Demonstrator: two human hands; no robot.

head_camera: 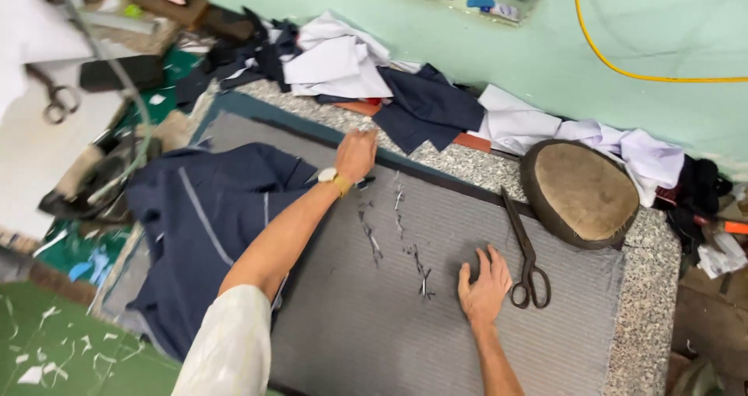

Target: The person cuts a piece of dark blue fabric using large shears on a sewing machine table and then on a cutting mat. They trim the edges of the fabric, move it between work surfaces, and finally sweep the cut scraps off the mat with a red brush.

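Left hand being closed on navy cloth at the ribbed grey mat's far edge, right hand being pressed flat, empty (fingers spread), beside dark iron shears.

Open grey mat across the near half, clear toward six o'clock. At three o'clock of the right hand, just beside it, large dark scissors; beyond, at two o'clock, a round padded block closing that corner. Scattered dark thread scraps down the middle, low and passable. At nine o'clock, heaped navy cloth under the left forearm. At twelve o'clock, past the left hand, piled navy and white fabric along the wall.
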